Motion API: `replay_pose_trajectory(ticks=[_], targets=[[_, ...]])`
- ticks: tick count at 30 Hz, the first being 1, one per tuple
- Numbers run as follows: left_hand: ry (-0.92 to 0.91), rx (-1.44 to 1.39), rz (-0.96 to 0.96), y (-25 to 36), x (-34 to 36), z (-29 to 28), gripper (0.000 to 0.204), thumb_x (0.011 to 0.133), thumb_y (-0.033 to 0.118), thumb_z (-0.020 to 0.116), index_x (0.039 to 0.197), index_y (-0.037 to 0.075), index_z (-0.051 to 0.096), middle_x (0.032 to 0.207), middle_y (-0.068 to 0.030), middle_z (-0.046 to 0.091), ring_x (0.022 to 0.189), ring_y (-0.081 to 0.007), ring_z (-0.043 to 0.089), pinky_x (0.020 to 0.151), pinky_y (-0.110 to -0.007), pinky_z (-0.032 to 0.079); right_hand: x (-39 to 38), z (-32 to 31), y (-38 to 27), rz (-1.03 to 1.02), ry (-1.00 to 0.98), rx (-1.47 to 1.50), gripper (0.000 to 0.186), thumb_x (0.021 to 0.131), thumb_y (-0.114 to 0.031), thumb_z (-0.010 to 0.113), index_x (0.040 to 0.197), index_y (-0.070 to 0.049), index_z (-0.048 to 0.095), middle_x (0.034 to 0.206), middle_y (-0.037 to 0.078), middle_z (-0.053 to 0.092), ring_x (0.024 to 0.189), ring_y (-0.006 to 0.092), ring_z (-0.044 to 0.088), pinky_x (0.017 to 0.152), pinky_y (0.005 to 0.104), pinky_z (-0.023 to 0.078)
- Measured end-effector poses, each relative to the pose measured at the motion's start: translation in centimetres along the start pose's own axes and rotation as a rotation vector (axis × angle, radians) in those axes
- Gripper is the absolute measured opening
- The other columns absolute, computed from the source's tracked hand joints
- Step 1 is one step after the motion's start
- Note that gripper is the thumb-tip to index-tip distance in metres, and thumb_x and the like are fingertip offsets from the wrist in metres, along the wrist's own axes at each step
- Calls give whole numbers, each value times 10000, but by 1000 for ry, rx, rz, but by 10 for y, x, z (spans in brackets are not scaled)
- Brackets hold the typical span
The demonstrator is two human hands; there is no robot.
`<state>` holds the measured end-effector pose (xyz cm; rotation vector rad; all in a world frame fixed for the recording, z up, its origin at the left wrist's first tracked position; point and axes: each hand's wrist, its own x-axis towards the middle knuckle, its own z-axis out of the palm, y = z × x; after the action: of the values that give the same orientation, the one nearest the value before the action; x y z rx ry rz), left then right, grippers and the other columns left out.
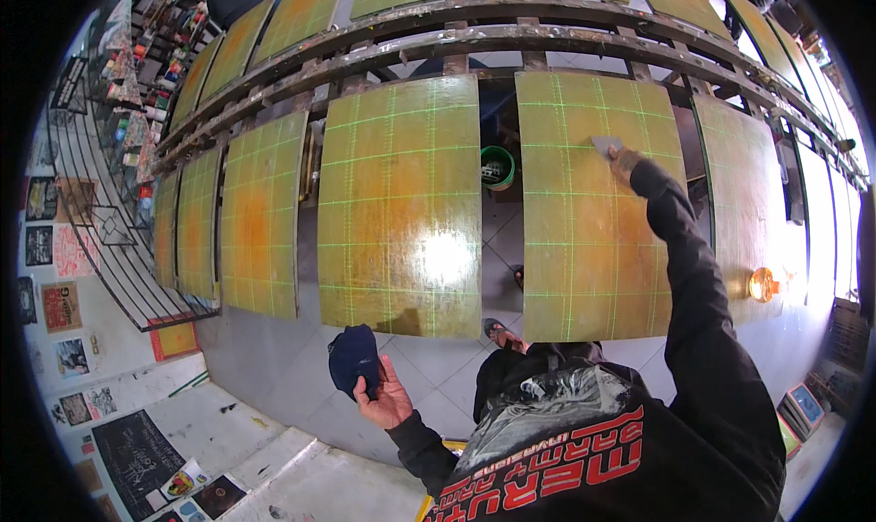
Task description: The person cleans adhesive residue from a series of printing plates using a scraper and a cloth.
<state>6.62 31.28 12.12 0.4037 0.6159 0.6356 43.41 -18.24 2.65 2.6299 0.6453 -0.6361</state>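
Note:
My left hand (391,400) is closed on a navy blue cap (351,360), pinched at its edge, in front of the near edge of a board. My right hand (623,163) reaches far forward over the yellowish-green board (598,239) on the right of centre. In its fingers is a small grey flat scraper (604,144), lying against or just above that board's upper half; contact is hard to make out. Green grid lines cross this board and the neighbouring glossy board (397,203), which carries a bright glare.
More boards (263,216) stand in a row to the left, and another board (744,203) to the right bears an orange see-through container (763,285). Dark rails (474,40) run behind. A green bucket (497,168) shows in the gap between the two middle boards.

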Motion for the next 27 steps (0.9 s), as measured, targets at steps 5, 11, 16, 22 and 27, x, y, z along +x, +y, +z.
replay_pose_trajectory(ticks=[5, 11, 16, 22, 27], targets=[[-32, 2, 18, -18, -9, 27, 425, 853, 69, 532, 1260, -31, 457, 1230, -177, 557, 1137, -314, 554, 1028, -483, 442, 69, -8, 64, 69, 169, 216, 481, 892, -177, 461, 1298, 76, 409, 802, 222, 657, 704, 381, 654, 609, 447, 515], [-80, 39, 13, -39, -6, 34, 421, 861, 79, 523, 1266, -21, 469, 1245, -160, 555, 1152, -304, 545, 1019, -463, 451, 115, -1, 91, 393, 626, 442, 487, 932, -293, 440, 1383, -111, 416, 930, 201, 665, 821, 403, 642, 711, 489, 502], [-90, -34, -139, -43, 4, 19, 388, 877, 89, 516, 1249, -20, 522, 1255, -164, 569, 1188, -323, 525, 1039, -530, 403, 2, -86, -7, 201, 836, 903, 518, 935, -311, 483, 1415, -143, 382, 1222, 257, 561, 964, 396, 621, 845, 477, 474], [-276, 65, -331, -66, 21, 52, 389, 918, 158, 513, 1257, -28, 476, 1270, -186, 529, 1220, -354, 473, 1068, -509, 375, -126, -148, -162, -228, 245, 2176, 431, 938, -310, 557, 1269, -82, 403, 687, 60, 509, 384, 95, 423, 336, 234, 347], [-379, 145, -460, -71, 32, 89, 418, 958, 262, 494, 1266, -17, 454, 1248, -248, 520, 1187, -353, 505, 1061, -502, 382, -182, -163, -271, -429, -102, 2757, 245, 995, -215, 417, 1171, -44, 419, 745, 152, 556, 368, 164, 458, 309, 277, 369]])
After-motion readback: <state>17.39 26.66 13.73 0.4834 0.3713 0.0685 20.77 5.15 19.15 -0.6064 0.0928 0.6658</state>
